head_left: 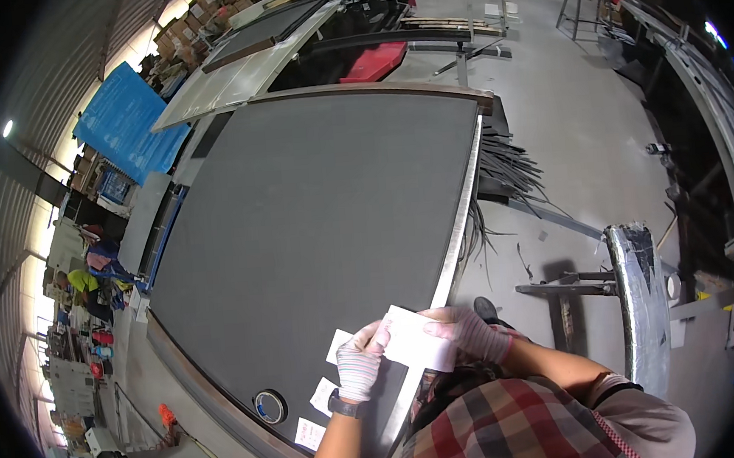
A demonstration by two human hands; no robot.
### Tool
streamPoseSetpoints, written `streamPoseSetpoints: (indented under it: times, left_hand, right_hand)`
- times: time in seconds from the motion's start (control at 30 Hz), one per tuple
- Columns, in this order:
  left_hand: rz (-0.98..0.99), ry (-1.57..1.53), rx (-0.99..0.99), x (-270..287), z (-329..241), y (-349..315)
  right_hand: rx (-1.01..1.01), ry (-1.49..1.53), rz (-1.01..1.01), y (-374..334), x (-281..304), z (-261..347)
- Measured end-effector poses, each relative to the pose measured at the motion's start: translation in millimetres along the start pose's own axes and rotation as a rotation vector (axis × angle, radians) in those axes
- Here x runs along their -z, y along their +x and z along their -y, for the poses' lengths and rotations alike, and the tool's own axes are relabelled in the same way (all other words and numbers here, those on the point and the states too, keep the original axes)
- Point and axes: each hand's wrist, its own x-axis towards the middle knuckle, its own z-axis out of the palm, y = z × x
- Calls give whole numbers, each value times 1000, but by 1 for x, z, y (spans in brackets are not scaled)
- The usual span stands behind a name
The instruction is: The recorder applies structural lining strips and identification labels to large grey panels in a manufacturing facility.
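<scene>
Between my two hands is a white sheet of paper [409, 338], held over the near right edge of a large dark grey panel [322, 198]. My left hand [361, 361], in a striped glove that leaves the fingertips bare, pinches the sheet's left side. My right hand [469, 331], gloved alike, grips its right side. Small white paper slips lie on the panel by my left wrist: one slip [323, 396] beside the watch, another slip [311, 434] nearer me with reddish marks. A roll of tape [270, 406] rests left of them.
Dark strips [507, 164] hang in a bundle off the panel's right side. A foil-wrapped padded stand [638, 304] is at the right. Beyond the panel are a pale bench [246, 76] and a blue sheet [130, 122]. Another person [86, 287] bends over at far left.
</scene>
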Motion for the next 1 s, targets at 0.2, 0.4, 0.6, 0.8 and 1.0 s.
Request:
streamPoseSetpoints:
  times: [0.2, 0.4, 0.6, 0.8, 1.0]
  left_hand:
    - [-301, 94, 156, 56, 2, 43]
    - [-533, 936, -165, -5, -58, 45]
    - [-189, 111, 22, -71, -6, 48]
    - [-329, 438, -180, -79, -12, 57]
    - [-552, 826, -583, -93, -12, 70]
  right_hand:
    - [-158, -16, -138, 0, 35, 17]
    - [-190, -75, -308, 18, 57, 24]
    - [-307, -203, -168, 36, 51, 59]
    - [-333, -25, -19, 48, 69, 79]
    - [-313, -100, 58, 70, 86, 76]
